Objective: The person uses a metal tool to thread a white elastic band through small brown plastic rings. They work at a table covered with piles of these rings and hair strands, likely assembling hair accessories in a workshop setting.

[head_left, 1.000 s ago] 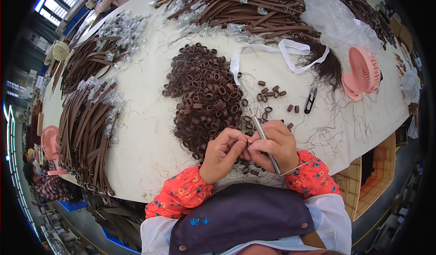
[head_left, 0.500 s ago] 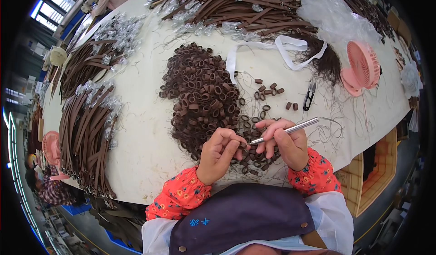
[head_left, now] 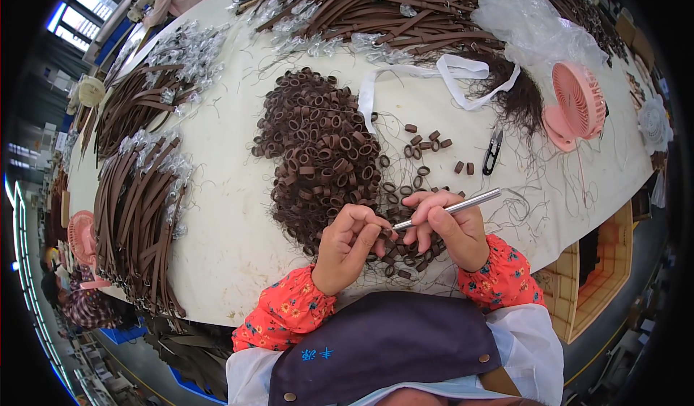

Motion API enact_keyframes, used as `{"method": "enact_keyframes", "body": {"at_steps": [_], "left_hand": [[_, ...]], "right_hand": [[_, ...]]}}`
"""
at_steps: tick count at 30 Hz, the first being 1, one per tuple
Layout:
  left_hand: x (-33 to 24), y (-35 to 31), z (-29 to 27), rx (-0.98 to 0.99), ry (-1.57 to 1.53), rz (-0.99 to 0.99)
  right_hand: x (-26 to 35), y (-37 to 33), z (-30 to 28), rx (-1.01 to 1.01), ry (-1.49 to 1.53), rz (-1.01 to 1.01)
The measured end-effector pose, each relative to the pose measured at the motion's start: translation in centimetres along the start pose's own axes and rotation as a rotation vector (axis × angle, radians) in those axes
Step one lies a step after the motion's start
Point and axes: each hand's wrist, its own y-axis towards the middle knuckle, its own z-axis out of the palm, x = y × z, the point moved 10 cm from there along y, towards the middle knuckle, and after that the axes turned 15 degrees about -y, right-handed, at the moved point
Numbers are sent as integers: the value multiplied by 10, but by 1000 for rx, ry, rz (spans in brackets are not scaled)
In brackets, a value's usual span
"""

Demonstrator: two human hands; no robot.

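Silver and slim, the pen-shaped tool [head_left: 470, 201] sits clamped in the right hand [head_left: 461, 234], tip against the left hand [head_left: 347, 250], whose fingers pinch together, on what I can't tell. Just beyond, brown loops [head_left: 325, 161] lie heaped; farther, a pink fan [head_left: 578, 102].

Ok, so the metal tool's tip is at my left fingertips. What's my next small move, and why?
Perhaps steady your left hand and ease the metal tool slightly leftward with your right hand: its tip is right by the left fingertips, which seem to pinch a small piece, too hidden to identify.
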Motion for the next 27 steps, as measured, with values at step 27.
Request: {"method": "enact_keyframes", "body": {"at_steps": [27], "left_hand": [[-5,1,-2,-60,-20,103]], "right_hand": [[5,0,1,-146,-311,-78]]}}
